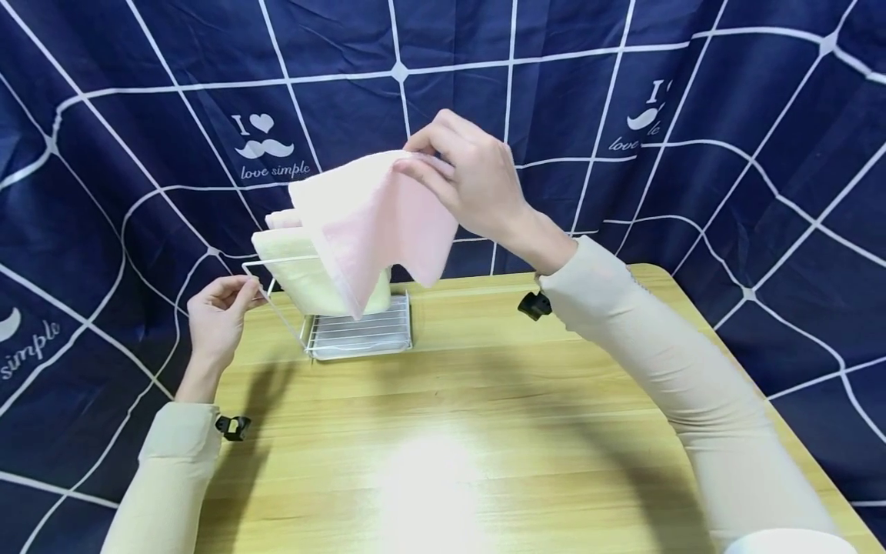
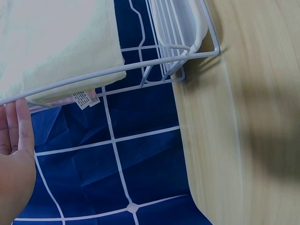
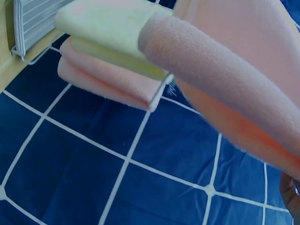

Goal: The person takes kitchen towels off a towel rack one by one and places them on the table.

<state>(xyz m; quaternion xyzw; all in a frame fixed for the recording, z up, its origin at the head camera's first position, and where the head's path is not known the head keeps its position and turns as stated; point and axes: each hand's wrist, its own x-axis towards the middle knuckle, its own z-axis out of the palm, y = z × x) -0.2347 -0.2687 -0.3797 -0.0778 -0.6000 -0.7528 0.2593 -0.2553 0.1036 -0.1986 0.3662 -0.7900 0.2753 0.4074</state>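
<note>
Near the table's back edge stands a white wire rack [image 1: 285, 314] with a tray [image 1: 361, 346] at its base. My left hand [image 1: 220, 312] pinches the rack's upright rod; in the left wrist view its fingers [image 2: 24, 129] meet the wire. High over the rack, my right hand [image 1: 477, 173] pinches a pink towel [image 1: 367, 211] by its upper edge, and the cloth hangs in folds. Behind it, a pale yellow towel [image 1: 284, 258] and another folded pink towel [image 3: 101, 77] hang on the rack. The pink towel hides part of the yellow one.
The wooden table [image 1: 443, 415] stretches in front of the rack. A dark blue curtain [image 1: 457, 100] with white lines surrounds it at the back and sides. A white rounded object [image 1: 789, 542] shows at the bottom right edge.
</note>
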